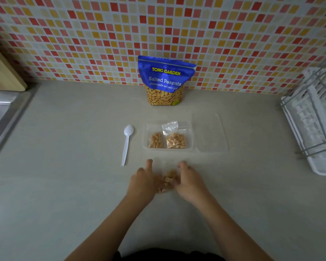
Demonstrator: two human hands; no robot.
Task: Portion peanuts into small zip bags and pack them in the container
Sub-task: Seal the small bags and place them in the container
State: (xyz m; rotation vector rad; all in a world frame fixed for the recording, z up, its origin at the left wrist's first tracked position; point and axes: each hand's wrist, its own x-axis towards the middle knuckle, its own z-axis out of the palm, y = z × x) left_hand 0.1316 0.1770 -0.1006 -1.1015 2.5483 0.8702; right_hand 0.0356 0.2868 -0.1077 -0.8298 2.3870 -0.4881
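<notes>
A small clear zip bag of peanuts [168, 179] lies on the counter between my hands. My left hand [142, 180] holds its left side and my right hand [189, 180] holds its right side, index fingers stretched forward along the bag's top. Just beyond stands a clear plastic container [191, 132] with two filled zip bags inside, one on the left [155, 140] and one on the right [176, 138]. A blue bag of salted peanuts [165, 81] stands upright against the tiled wall. A white plastic spoon [127, 143] lies left of the container.
The container's clear lid [211, 133] lies flat right of it. A white dish rack [316, 119] fills the right edge. A steel sink rim [2, 117] and a wooden board [2, 72] are at the far left.
</notes>
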